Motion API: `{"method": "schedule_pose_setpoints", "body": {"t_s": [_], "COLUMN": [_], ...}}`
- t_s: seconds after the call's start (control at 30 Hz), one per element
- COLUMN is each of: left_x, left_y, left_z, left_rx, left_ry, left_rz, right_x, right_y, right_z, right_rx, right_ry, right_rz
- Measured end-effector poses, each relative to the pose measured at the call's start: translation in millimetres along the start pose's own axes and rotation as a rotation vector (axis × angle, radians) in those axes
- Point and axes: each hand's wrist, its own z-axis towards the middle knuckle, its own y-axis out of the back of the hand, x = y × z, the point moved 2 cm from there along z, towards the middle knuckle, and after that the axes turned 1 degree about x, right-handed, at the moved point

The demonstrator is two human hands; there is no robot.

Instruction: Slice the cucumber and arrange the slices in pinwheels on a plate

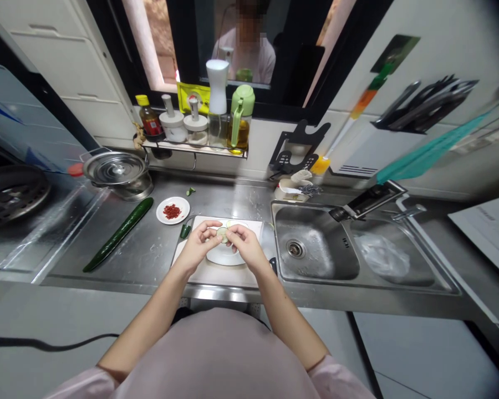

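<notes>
Between my two hands is a thin, pale green cucumber slice (222,235), held up over a white plate (224,258). My left hand (198,244) pinches it from the left with thumb and fingers. From the other side, my right hand (245,244) grips its right edge. The plate rests on a light cutting board (199,276), partly covered by my hands. Another pale slice edge seems to show behind my fingers on the plate. Dark green cucumber pieces (185,231) lie at the board's upper left corner.
A whole cucumber (120,233) lies on the steel counter at left, near a small plate (183,216) of chopped red bits. A lidded pot (128,180) stands behind it. On the right are the sink (320,249) and faucet (370,202). Seasoning jars (174,128) line a wall rack.
</notes>
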Motion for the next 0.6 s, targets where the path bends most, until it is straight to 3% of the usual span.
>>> {"method": "schedule_pose_setpoints", "body": {"t_s": [0.43,0.6], "left_x": [-0.3,-3.1], "left_y": [-2.0,-2.1], "left_z": [-2.7,-4.8], "left_rx": [0.176,0.108], "left_ry": [-0.006,-0.01], "left_rz": [-0.083,0.012], "right_x": [-0.9,-2.0], "right_y": [-1.8,-2.6], "right_z": [-5.1,-5.3], "right_rx": [0.179,0.158], "right_ry": [-0.206,-0.193], "right_rz": [0.325,0.278]}}
